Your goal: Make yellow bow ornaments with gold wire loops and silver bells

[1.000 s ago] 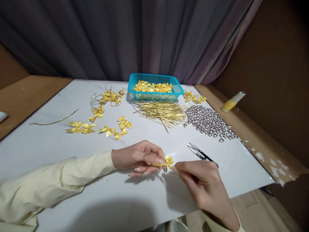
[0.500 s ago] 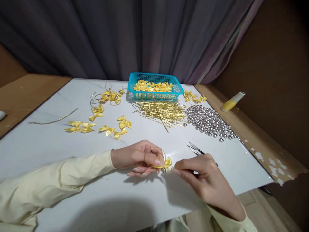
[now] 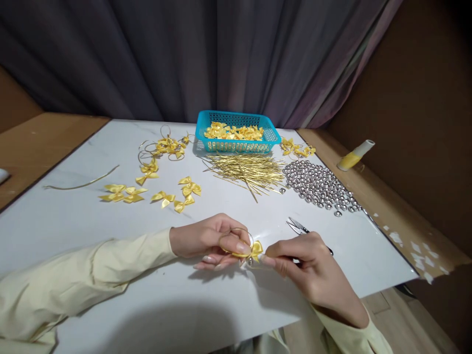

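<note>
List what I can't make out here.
Head view, all:
Black-handled metal snips: handles partly behind the right hand.
Shiny yellow ribbon bow: left side partly behind the left hand's thumb.
Rounded white object: cut off by the left edge.
Anything pinched in the right hand's fingertips: too small.

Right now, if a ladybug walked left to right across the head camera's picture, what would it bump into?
Curved gold wire, flat yellow bows, left hand, yellow bow between the hands, right hand, white scraps.
</note>
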`<state>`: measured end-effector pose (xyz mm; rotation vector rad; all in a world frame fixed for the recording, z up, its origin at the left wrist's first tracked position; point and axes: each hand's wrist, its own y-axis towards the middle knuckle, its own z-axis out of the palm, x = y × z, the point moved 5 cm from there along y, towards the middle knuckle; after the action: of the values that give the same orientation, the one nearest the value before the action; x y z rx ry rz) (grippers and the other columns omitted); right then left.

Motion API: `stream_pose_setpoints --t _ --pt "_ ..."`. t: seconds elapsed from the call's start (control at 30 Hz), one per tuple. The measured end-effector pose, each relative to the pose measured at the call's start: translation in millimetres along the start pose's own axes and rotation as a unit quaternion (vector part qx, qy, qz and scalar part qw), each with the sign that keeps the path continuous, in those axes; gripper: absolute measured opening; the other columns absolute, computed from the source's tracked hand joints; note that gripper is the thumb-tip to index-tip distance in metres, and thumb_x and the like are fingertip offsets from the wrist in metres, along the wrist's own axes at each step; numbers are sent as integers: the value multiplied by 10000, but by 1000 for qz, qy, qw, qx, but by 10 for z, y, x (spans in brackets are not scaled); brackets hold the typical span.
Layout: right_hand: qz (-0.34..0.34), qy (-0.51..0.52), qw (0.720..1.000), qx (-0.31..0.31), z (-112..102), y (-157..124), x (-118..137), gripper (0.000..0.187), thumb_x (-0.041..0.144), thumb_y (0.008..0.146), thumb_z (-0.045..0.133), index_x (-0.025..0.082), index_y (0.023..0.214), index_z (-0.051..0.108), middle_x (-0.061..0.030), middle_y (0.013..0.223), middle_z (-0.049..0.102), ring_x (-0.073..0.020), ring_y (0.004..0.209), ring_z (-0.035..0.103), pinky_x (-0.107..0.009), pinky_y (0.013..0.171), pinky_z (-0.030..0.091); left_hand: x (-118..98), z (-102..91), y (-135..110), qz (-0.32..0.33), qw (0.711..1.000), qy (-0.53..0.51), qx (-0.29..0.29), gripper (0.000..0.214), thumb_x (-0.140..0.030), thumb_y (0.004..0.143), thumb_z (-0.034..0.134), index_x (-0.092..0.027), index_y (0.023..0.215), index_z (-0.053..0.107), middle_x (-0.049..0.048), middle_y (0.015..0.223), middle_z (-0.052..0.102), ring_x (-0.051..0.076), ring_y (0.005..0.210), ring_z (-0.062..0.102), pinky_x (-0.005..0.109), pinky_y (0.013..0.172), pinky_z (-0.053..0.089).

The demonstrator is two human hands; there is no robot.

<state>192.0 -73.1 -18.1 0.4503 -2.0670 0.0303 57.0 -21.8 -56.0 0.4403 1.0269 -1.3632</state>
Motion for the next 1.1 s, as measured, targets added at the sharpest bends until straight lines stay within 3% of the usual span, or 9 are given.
stream_pose_setpoints --t 0.4,0.67,0.87,0.97,1.1 --pt "13 -5 1000 12 1 7 29 238 198 813 514 130 633 653 30 464 440 -68 431 341 -206 443 259 -1 5 6 3 1000 -2 8 112 -200 775 597 -121 710 553 -47 459 497 27 267 267 99 216 297" --pt "53 109 992 41 98 26 -99 283 262 835 547 137 590 613 6 516 595 -63 435 399 -196 459 297 -63 80 -23 2 1000 8 -6 162 -239 784 610 -122 693 545 -42 457 508 25 267 274 101 226 304" --pt "90 168 979 75 162 48 -171 292 350 822 576 129 644 647 -34 585 662 -89 505 487 -205 490 339 -123 156 -56 25 999 46 -6 169 -251 823 580 -122 719 550 -47 436 508 32 278 303 105 248 302" --pt "88 158 980 84 168 62 -164 341 415 799 592 120 665 697 -42 584 668 -85 478 468 -207 470 339 -126 164 -64 26 998 63 -7 163 -262 835 567 -119 757 567 -44 446 520 33 288 322 102 260 302" --pt "82 146 982 93 179 59 -149 382 474 791 576 135 731 741 -50 598 676 -124 549 550 -220 531 419 -137 172 -67 26 996 82 -10 158 -260 839 560 -122 764 576 -46 429 518 35 280 318 100 254 285"
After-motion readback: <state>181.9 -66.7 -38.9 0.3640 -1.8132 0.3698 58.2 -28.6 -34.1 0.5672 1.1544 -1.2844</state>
